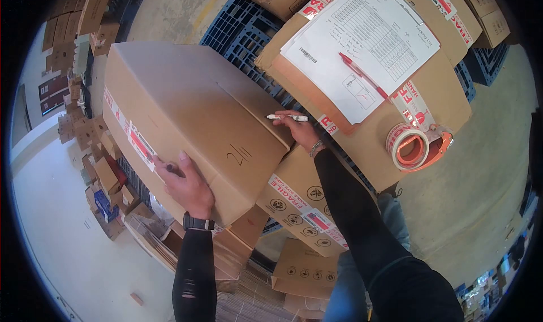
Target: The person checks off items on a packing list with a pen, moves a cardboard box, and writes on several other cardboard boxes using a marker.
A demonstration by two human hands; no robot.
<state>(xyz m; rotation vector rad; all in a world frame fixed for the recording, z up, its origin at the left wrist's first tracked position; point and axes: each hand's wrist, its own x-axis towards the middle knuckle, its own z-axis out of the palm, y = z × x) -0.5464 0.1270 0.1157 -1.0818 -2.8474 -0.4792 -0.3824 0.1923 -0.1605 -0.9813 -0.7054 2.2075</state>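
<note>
Now, in the right grip (301, 133), closed around a slim white marker (300, 118), tip pointing leftward over the large plain brown cardboard carton (169, 95), near the seam; contact with the board too fine to tell. Best to pinch close behind the tip, press lightly, and pull slow, even strokes, avoiding the seam. In the left grip (191, 189), fingers closed around a small dark piece (171, 168), possibly a cap, beside the red-and-white label (141, 146) on the same carton. Brace with this palm against sliding, while leaving the black handwritten marks (238, 155) between both hands unsmeared. Further out, beside the carton, another brown carton (452, 95) with a clipboard of printed white sheets (367, 44), a red pen (363, 75) across them, and, just past the sheets' lower corner, an orange-handled tape dispenser (442, 147) with printed tape. Keep the right sleeve (350, 197) clear of these, and check any figures against the sheets.
</note>
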